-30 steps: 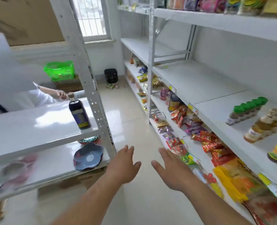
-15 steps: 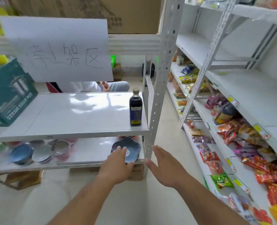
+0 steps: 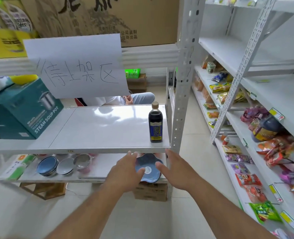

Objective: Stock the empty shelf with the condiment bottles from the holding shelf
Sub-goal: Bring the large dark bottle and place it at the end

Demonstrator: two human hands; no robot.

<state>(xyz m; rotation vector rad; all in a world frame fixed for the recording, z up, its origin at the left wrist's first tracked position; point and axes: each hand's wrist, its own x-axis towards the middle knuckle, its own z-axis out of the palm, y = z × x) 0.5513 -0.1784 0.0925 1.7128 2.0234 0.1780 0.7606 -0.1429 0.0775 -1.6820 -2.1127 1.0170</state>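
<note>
My left hand (image 3: 125,171) and right hand (image 3: 175,171) reach out with fingers straight and spread, holding nothing, both below the front edge of the holding shelf (image 3: 91,133). On that shelf 1 dark condiment bottle (image 3: 155,124) stands upright at the right front corner, beside the metal post (image 3: 182,94). A teal box (image 3: 24,109) sits at the shelf's left end.

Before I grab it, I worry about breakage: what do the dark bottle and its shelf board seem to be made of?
The dark sauce bottle looks like glass or hard clear plastic, I cannot tell which: glossy, dark liquid showing through, tan cap. The holding shelf board looks like white laminate or painted metal: smooth, reflecting window light.
</note>
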